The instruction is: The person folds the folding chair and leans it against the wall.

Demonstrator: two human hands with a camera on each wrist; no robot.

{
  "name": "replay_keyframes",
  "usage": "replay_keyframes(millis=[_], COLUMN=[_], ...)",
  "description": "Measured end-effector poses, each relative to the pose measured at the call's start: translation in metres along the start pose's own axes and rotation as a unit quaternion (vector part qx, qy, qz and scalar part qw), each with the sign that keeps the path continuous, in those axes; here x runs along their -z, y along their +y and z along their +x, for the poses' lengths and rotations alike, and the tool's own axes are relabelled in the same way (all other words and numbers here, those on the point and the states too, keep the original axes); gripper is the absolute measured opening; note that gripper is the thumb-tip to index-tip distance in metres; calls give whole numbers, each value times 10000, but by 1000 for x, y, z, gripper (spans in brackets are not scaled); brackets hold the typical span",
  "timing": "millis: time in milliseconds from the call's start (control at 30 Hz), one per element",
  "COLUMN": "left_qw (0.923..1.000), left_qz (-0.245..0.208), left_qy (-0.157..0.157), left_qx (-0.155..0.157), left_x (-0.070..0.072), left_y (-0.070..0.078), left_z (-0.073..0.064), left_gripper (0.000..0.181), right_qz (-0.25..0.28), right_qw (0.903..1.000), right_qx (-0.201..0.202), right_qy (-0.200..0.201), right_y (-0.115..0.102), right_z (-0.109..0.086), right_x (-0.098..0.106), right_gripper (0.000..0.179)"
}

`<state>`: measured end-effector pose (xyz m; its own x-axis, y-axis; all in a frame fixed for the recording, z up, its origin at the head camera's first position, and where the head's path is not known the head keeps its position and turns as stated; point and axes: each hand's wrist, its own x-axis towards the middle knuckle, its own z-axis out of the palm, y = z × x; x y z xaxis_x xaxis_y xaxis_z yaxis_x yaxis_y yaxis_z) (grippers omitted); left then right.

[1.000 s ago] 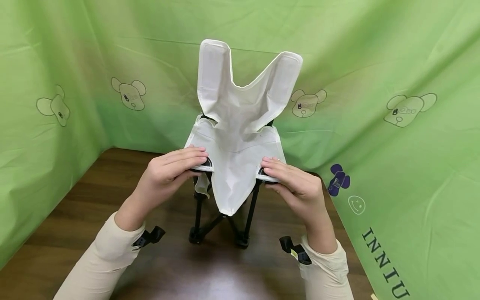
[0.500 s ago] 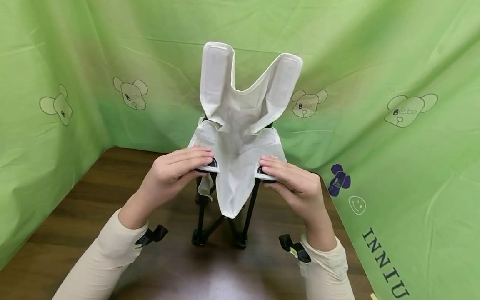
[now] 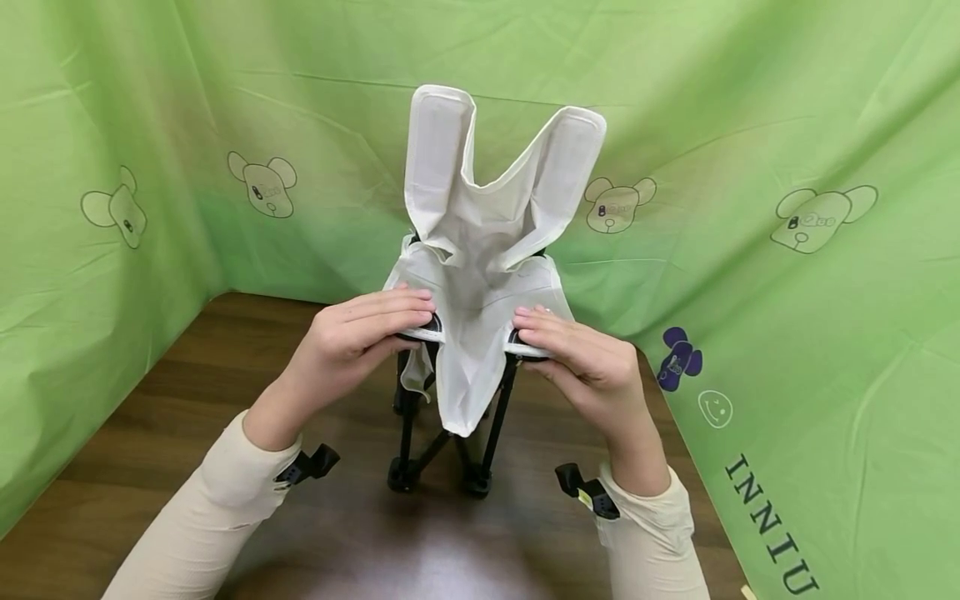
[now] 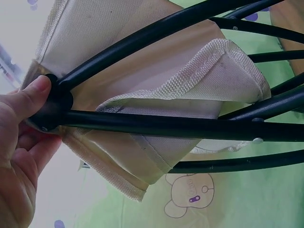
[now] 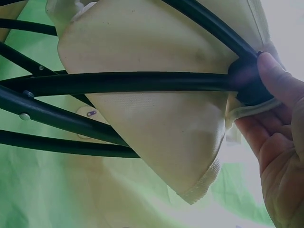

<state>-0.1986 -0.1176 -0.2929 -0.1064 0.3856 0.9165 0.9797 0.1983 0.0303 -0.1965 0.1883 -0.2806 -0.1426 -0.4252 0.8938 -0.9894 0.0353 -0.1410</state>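
Observation:
A small folding chair (image 3: 472,392) with white fabric and black legs stands in the middle of the head view, partly folded. My left hand (image 3: 352,342) grips its front left seat corner, fingers over the top and thumb beneath. In the left wrist view the thumb presses a black corner joint (image 4: 57,99) where two tubes meet. My right hand (image 3: 585,358) pinches the front right corner the same way. Its thumb lies on the matching joint (image 5: 249,80) in the right wrist view. The backrest (image 3: 491,200) rises behind, its two sides upright with a dip between them.
The chair's feet (image 3: 476,482) are on a brown wood-grain surface (image 3: 172,433). Green cloth (image 3: 337,125) printed with bear faces hangs behind and on both sides. A dark camera mount (image 3: 307,467) sits at the left wrist, and another mount (image 3: 588,492) at the right.
My left hand has moved right with its corner, and my right hand slightly left, so the two front corners are closer together. The front feet have also drawn nearer each other.

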Motion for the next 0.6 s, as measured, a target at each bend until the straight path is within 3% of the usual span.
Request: replay_keyframes(millis=[300,600], left_qw=[9996,9988], left_qz=[-276,-467], left_qy=[3,-85], left_qx=[68,119], left_x=[-1,-4], left_y=[-1,-8], left_z=[2,3], left_gripper=[46,36], right_qz=[174,437], right_qw=[9998,9989], right_qx=[27,-100], right_qy=[-56,-153], right_y=[2,5], right_z=[2,5], right_x=[-2,-3], right_gripper=[25,30])
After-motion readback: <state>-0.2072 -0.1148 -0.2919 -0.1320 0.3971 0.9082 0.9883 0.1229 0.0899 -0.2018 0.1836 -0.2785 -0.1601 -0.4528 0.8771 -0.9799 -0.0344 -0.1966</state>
